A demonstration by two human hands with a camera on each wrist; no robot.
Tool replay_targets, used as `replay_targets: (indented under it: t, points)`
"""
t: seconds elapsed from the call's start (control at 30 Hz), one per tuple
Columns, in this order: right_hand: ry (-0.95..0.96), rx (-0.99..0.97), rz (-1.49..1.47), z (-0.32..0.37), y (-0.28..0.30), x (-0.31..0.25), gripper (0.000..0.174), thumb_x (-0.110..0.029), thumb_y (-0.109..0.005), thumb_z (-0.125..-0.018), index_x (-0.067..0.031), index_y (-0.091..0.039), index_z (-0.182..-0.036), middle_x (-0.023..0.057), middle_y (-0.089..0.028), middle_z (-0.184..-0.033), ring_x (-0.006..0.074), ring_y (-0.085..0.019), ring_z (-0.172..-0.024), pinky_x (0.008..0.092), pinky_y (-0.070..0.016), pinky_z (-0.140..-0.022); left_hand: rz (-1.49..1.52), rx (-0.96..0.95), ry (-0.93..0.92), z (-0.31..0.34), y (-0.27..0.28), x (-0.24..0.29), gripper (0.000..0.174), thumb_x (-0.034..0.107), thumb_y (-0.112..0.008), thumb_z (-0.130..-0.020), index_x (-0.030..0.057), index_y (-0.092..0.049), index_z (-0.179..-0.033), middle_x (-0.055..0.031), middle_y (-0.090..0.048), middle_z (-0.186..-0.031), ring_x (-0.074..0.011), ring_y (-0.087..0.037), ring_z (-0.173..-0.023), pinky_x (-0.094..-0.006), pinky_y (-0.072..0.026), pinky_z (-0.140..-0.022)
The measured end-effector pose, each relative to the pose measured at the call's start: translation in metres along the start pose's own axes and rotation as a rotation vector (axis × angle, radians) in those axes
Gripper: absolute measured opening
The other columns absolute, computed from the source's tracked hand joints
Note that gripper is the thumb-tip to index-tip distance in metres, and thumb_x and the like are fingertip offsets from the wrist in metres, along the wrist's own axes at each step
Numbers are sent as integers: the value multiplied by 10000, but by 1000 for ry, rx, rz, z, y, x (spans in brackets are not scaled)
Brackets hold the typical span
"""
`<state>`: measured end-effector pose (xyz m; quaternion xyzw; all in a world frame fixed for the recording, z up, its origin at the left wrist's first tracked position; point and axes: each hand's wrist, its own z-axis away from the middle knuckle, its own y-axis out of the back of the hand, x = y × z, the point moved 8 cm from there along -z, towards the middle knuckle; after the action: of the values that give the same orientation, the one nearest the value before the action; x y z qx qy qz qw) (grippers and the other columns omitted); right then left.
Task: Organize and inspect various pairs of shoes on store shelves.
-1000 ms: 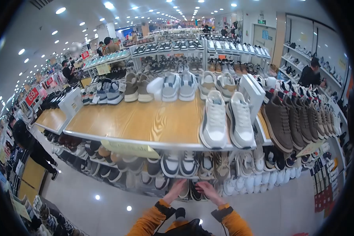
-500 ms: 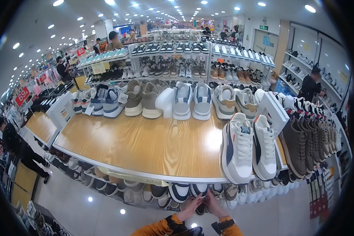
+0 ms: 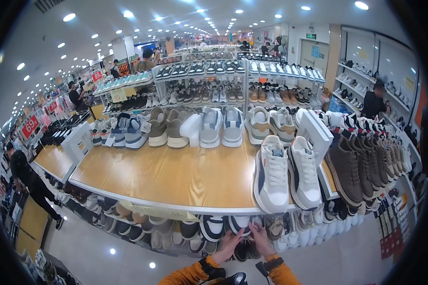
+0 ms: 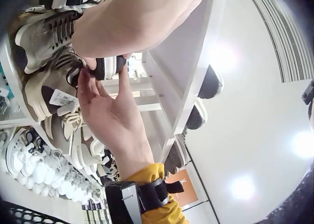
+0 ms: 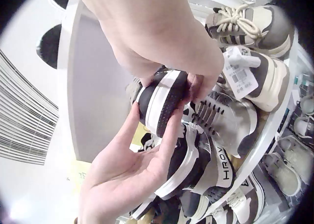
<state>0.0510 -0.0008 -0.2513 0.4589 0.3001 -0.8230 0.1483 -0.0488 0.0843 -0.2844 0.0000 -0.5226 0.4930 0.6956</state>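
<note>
Both hands are on one dark shoe with a white band, in the right wrist view (image 5: 159, 104) and the left wrist view (image 4: 109, 67). My left hand (image 3: 229, 246) grips one side of it, its thumb and fingers bent round the shoe; the same hand (image 5: 130, 177) shows palm up in the right wrist view. My right hand (image 3: 261, 240) pinches the other side, also seen in the left wrist view (image 4: 110, 113). In the head view, the hands meet just below the front edge of the wooden display top (image 3: 176, 178), among shoes on the lower shelf.
White sneakers (image 3: 272, 178) stand at the display's right front corner, with more shoes along its back. Brown shoes (image 3: 345, 171) line the right side. A person in black (image 3: 31, 178) stands in the aisle at left. A tagged shoe (image 5: 257, 79) sits beside the hands.
The hands, apart and lower down about a second ago, have come up and together at the lower-shelf shoes. The head view has shifted, bringing the display top closer than at first.
</note>
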Motion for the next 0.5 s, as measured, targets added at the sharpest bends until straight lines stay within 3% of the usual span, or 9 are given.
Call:
replay_targets:
  t: [0.13, 0.2, 0.27, 0.3, 0.4, 0.47, 0.5]
  points:
    - [72, 3, -33, 39, 28, -1, 545, -268, -704, -888, -40, -436, -1304, 26, -616, -1003, 103, -581, -847, 237, -452, -728, -94, -111, -17, 31, -17, -13, 547, 249, -740, -860, 20, -421, -1240, -87, -576, -1169, -129, -564, -1072, -255, -469, -889]
    - [89, -14, 1, 59, 48, 0, 514, -278, -682, -906, -39, -432, -1286, 31, -620, -1053, 105, -580, -910, 242, -450, -772, -71, -147, 11, 57, -23, -25, 567, 241, -735, -866, 22, -402, -1268, -82, -575, -1183, -125, -565, -1057, -252, -462, -882]
    - [5, -35, -189, 83, 74, 10, 544, -343, -658, -916, -43, -415, -1299, 50, -571, -1172, 119, -557, -1013, 277, -443, -857, -183, -213, 44, 90, -36, -45, 590, 233, -724, -875, 16, -375, -1299, -91, -570, -1206, -128, -559, -1072, -253, -456, -894]
    - [-10, -30, -185, 99, 93, 18, 544, -343, -658, -916, -43, -415, -1299, 50, -571, -1172, 119, -557, -1013, 277, -443, -857, -254, -233, 72, 101, -32, -66, 674, 247, -718, -879, 17, -320, -1372, -104, -567, -1225, -131, -551, -1081, -258, -449, -906]
    - [-6, -71, 88, 129, 134, 40, 683, -420, -617, -925, -58, -324, -1425, 74, -473, -1368, 183, -490, -1207, 367, -401, -988, -436, -171, 248, 151, -20, -122, 745, 264, -716, -879, 15, -273, -1424, -108, -547, -1266, -142, -538, -1112, -275, -443, -935]
    - [-91, -124, 118, 161, 143, 47, 668, -402, -611, -933, -37, -332, -1419, 83, -476, -1367, 202, -488, -1223, 368, -396, -1015, -420, -197, 242, 177, -12, -150, 762, 267, -716, -879, 14, -260, -1435, -110, -535, -1287, -150, -533, -1129, -286, -438, -952]
    - [-88, -141, 115, 174, 150, 58, 629, -397, -633, -921, -39, -378, -1372, 70, -514, -1299, 173, -514, -1160, 344, -424, -951, -382, -237, 245, 188, -14, -164, 779, 270, -715, -879, 13, -248, -1447, -111, -522, -1307, -159, -528, -1146, -297, -432, -968]
